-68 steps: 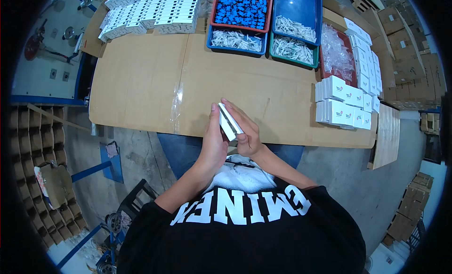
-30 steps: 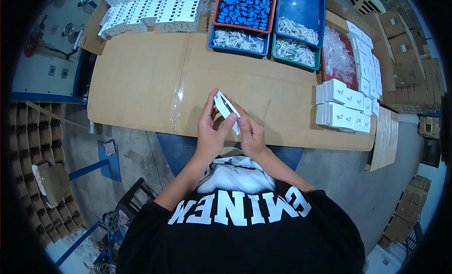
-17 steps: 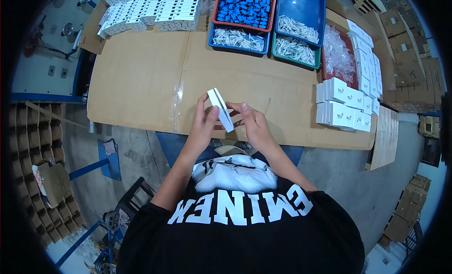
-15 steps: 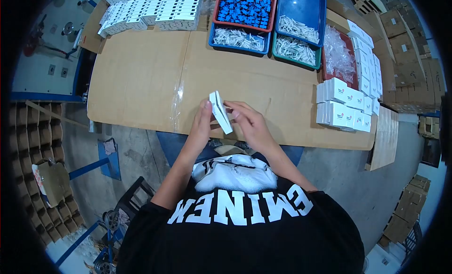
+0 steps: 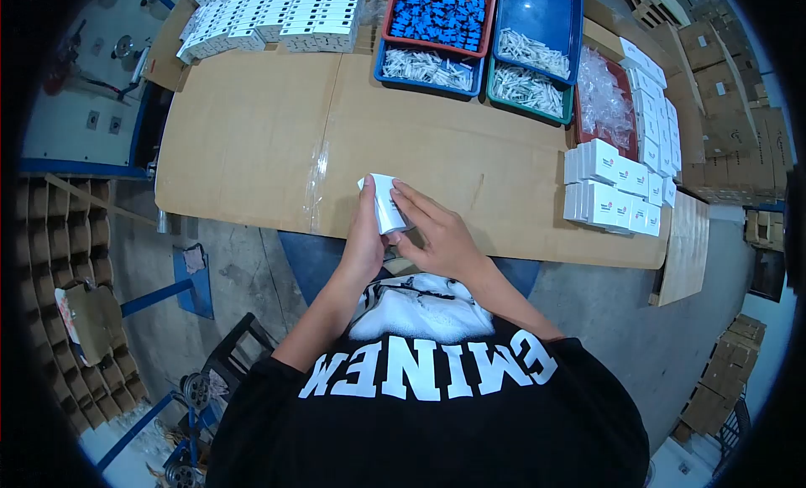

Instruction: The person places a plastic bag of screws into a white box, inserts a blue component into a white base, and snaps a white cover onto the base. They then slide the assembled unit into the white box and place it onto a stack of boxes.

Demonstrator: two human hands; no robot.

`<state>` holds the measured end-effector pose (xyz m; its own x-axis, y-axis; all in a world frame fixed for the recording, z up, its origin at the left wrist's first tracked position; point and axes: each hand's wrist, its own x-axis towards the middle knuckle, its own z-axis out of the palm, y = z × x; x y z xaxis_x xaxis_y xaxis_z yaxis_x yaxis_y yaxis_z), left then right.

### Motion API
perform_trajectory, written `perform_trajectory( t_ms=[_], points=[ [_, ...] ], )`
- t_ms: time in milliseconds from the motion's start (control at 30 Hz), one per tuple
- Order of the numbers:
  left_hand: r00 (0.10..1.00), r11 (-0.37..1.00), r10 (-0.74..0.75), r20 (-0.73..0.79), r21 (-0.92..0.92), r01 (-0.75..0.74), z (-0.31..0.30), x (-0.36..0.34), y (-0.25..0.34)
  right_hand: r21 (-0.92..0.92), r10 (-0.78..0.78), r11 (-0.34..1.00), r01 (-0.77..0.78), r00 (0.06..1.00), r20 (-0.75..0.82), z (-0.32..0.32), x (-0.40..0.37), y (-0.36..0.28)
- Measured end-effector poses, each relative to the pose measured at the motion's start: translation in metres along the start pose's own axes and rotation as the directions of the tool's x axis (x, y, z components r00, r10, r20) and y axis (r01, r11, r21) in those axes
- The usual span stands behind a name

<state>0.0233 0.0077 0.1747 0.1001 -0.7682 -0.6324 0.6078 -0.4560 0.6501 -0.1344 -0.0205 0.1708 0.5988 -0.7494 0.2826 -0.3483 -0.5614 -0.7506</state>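
Note:
A small white carton (image 5: 385, 204) is held up between my two hands, above the front edge of the cardboard-covered table (image 5: 243, 144). My left hand (image 5: 363, 243) is closed around its left side, thumb along the edge. On the other side, the fingers of my right hand (image 5: 435, 234) press against the carton's right face and lower end. The fingers hide part of the carton, and I cannot make out its far side.
Stacked white cartons (image 5: 617, 198) stand at the table's right. At the back are a red tray of blue parts (image 5: 438, 18), trays of white pieces (image 5: 426, 70), a red tray of clear plastic bags (image 5: 604, 102) and rows of white units (image 5: 315, 22).
The carton has turned so a broad white face shows; earlier it was narrow, with a gap along its side. My right hand has moved in to press on it.

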Motion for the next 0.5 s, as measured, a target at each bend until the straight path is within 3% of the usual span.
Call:
perform_trajectory(
  t_ms=[67, 200, 300, 367, 500],
  points=[
    [0.999, 0.995, 0.036, -0.019, -0.093, -0.038, 0.001, 0.001, -0.007, -0.034, -0.014, 0.999, 0.014, 1.000, -0.009, 0.003, 0.000, -0.003],
    [0.999, 0.997, 0.032, -0.021, -0.063, -0.033, -0.002, 0.001, -0.016, -0.029, 0.005, 1.000, -0.007, 0.999, -0.048, 0.008, -0.003, -0.002],
    [1.000, 1.000, 0.024, 0.012, 0.003, -0.024, 0.001, -0.002, -0.018, 0.019, 0.131, 0.991, -0.131, 0.991, 0.008, 0.003, -0.004, -0.008],
    [0.982, 0.975, 0.181, -0.051, 0.139, -0.173, 0.019, -0.012, -0.012, 0.034, 0.171, 0.985, -0.172, 0.985, 0.030, 0.005, -0.003, -0.005],
    [0.975, 0.973, 0.223, -0.013, 0.060, -0.222, 0.013, -0.002, -0.025, 0.027, 0.132, 0.991, -0.131, 0.991, -0.025, 0.010, -0.003, -0.004]
  ],
)
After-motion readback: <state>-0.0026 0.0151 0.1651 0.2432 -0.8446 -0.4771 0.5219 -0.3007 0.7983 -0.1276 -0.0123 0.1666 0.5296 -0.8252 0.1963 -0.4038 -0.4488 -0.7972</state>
